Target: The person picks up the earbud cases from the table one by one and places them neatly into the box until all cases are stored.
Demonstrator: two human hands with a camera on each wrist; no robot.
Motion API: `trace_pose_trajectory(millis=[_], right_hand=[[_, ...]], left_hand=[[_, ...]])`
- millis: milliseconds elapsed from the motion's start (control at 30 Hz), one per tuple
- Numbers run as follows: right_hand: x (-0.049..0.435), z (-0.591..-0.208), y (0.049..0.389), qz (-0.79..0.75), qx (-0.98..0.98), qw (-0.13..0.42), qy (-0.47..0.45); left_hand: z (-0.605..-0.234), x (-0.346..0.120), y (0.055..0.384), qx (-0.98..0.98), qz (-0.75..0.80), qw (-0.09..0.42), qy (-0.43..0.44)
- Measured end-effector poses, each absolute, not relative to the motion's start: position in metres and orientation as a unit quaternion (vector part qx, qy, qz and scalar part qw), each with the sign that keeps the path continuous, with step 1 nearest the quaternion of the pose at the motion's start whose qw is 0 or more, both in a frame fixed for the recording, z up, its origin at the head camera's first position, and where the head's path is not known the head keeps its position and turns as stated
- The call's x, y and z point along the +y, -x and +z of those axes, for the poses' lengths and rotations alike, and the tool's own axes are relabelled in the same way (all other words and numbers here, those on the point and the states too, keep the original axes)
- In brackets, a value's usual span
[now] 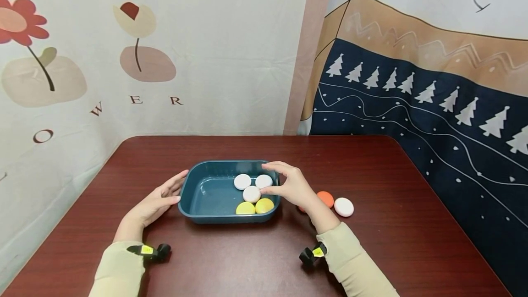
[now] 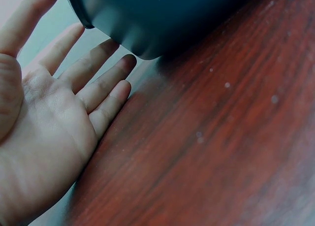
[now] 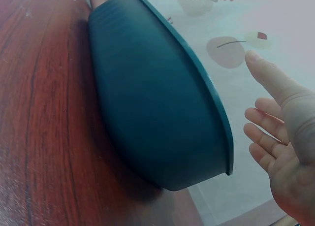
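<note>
A dark teal rectangular tray (image 1: 210, 219) sits on the table; its outer wall fills much of the right wrist view. Three white discs (image 1: 242, 182) and two yellow discs (image 1: 264, 205) lie in its right half. My left hand (image 1: 150, 205) is at the tray's left end, its fingers nearly straight, thumb and fingertips by the rim. Over the right rim reaches my right hand (image 1: 294, 187), thumb and fingers spread apart above the white discs. Nothing shows between them in the right wrist view, where the hand (image 3: 290, 137) is beside the tray wall.
Right of the tray, an orange disc (image 1: 325, 199) and a white disc (image 1: 344, 206) lie on the dark red wooden table (image 1: 231, 260). Another orange-red piece (image 1: 302, 209) is mostly hidden by my right wrist. Patterned cloths (image 1: 231, 58) hang behind the table.
</note>
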State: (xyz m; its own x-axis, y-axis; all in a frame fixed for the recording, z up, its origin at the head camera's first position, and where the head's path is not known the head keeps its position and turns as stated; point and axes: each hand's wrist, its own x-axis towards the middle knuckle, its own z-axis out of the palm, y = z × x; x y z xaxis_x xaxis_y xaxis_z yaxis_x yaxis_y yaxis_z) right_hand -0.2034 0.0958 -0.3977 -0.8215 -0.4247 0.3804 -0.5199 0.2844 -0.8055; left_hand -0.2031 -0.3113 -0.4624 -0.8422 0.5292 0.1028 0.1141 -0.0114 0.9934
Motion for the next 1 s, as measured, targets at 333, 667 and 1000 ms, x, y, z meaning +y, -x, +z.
trace_pose_trajectory(millis=[333, 667, 1000], right_hand=[[0.109, -0.396, 0.204, 0.522, -0.797, 0.056, -0.298], [0.120, -0.396, 0.203, 0.512, -0.805, 0.058, -0.294], [0.140, -0.401, 0.200, 0.494, -0.825, 0.048, -0.270]], left_hand=[[-0.463, -0.312, 0.203, 0.685, 0.670, 0.154, -0.241], [-0.461, -0.310, 0.202, 0.676, 0.674, 0.156, -0.254], [-0.461, -0.312, 0.201, 0.685, 0.672, 0.153, -0.234]])
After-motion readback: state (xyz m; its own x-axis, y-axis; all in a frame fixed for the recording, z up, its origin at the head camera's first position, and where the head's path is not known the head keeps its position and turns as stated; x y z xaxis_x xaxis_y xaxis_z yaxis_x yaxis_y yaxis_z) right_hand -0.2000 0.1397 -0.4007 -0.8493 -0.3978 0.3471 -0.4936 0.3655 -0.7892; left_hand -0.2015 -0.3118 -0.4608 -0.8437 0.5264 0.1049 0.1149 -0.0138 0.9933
